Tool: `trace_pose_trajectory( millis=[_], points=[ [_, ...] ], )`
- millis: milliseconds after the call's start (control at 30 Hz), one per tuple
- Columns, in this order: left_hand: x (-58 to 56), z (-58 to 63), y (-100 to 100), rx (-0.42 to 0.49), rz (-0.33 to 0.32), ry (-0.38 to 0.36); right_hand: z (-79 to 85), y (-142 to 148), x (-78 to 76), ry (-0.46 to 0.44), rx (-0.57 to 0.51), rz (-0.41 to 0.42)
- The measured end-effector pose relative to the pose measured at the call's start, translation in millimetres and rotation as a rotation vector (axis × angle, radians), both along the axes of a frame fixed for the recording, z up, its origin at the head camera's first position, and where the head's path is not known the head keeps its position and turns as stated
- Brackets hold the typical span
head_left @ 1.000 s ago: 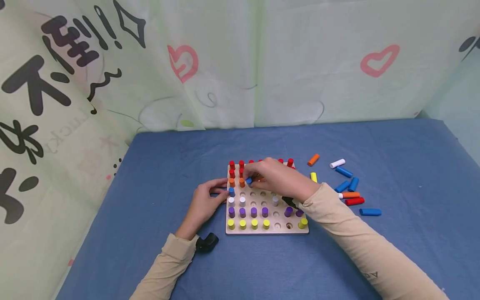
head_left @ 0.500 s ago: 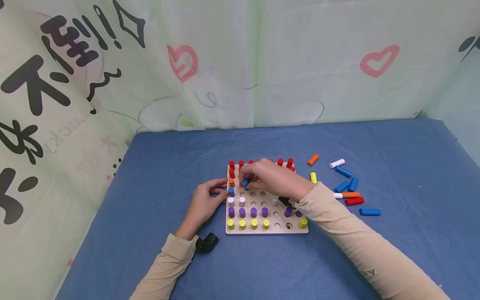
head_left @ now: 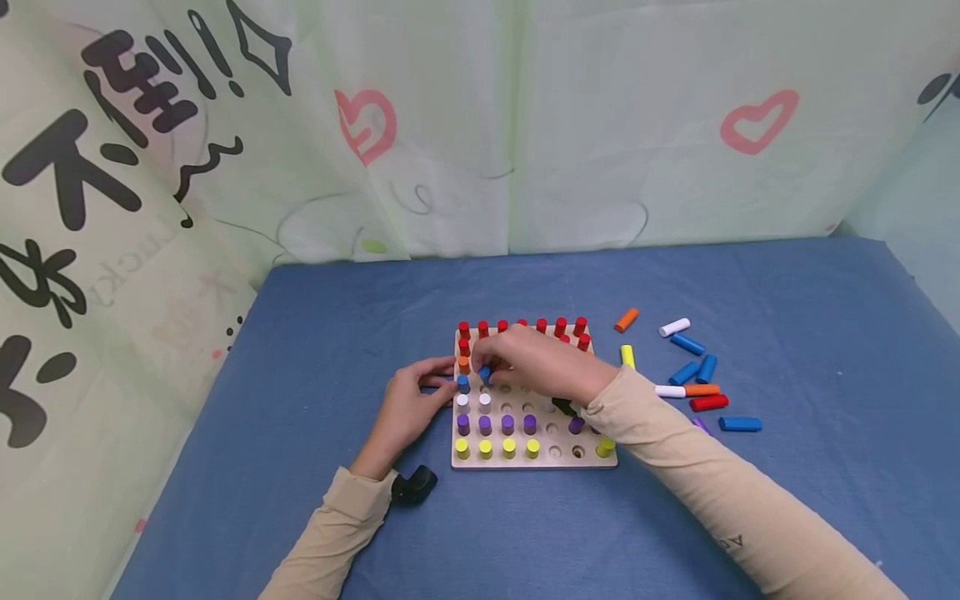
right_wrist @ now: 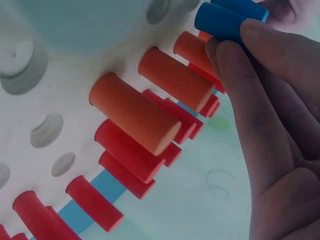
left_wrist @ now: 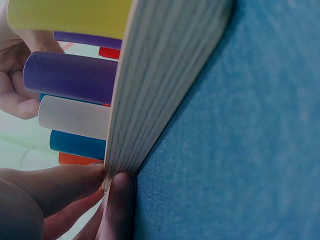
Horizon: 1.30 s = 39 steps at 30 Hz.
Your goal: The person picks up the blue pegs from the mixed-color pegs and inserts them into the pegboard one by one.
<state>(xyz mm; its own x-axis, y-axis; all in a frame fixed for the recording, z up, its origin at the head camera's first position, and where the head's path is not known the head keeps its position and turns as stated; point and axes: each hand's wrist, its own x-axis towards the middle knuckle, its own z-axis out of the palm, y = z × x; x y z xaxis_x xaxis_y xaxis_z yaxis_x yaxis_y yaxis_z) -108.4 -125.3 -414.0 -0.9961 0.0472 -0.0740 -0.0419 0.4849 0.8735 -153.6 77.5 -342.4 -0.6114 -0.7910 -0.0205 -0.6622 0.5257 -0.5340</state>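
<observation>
A wooden pegboard [head_left: 487, 460] with rows of coloured pegs lies on the blue cloth. My left hand [head_left: 411, 400] holds its left edge; in the left wrist view the thumb [left_wrist: 65, 185] and a finger [left_wrist: 120, 200] pinch that edge. My right hand [head_left: 525, 360], over the board, pinches a blue peg [head_left: 485, 375] between thumb and fingers. The peg is at the second place of the row whose first place bears another blue peg [head_left: 462, 384]. In the right wrist view the held blue peg [right_wrist: 217, 22] stands near orange pegs [right_wrist: 135, 112]; its lower end is hard to make out.
To the board's right lie loose pegs: several blue ones [head_left: 741, 424], white [head_left: 675, 327], orange [head_left: 626, 319], yellow [head_left: 627, 356] and red [head_left: 709, 402]. My right forearm [head_left: 697, 467] crosses the board's right side. A patterned curtain [head_left: 600, 167] hangs behind the table.
My right hand has moved slightly left and toward me with the blue peg, from beside the orange row down to the blue row. The left hand has not moved.
</observation>
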Motion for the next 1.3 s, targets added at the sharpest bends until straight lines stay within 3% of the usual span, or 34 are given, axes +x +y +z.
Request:
trace_pose_trajectory(
  millis=[333,1300],
  points=[
    [0.0,-1.1,0.5,-0.004,0.007,-0.010,-5.3,-5.2,0.0,-0.037,0.043,-0.007],
    [-0.3,-0.4,1.0,-0.017,0.009,-0.003,-7.1,-9.7,-1.2,0.022,0.082,0.046]
  ],
)
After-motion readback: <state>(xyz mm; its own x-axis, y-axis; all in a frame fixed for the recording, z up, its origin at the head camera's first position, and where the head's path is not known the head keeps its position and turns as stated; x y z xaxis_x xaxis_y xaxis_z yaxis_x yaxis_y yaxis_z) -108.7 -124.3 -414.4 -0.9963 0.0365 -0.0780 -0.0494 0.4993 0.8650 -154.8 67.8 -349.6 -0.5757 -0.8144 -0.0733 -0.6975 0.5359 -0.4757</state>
